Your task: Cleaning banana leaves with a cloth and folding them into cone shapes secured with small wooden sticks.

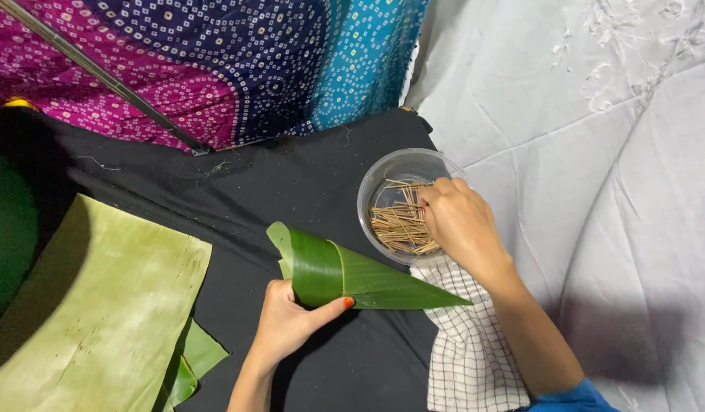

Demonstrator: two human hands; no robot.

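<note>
Notably, left hand gripped a rolled leaf cone closed; right hand had its fingers pinched among sticks in the clear bowl.

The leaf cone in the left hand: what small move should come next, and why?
Probably pinch one thin stick and lift it out. The right hand already reaches into the clear bowl of sticks, while the left hand holds the rolled leaf cone, whose overlapping edge looks unpinned and is kept shut only by the fingers.
</note>
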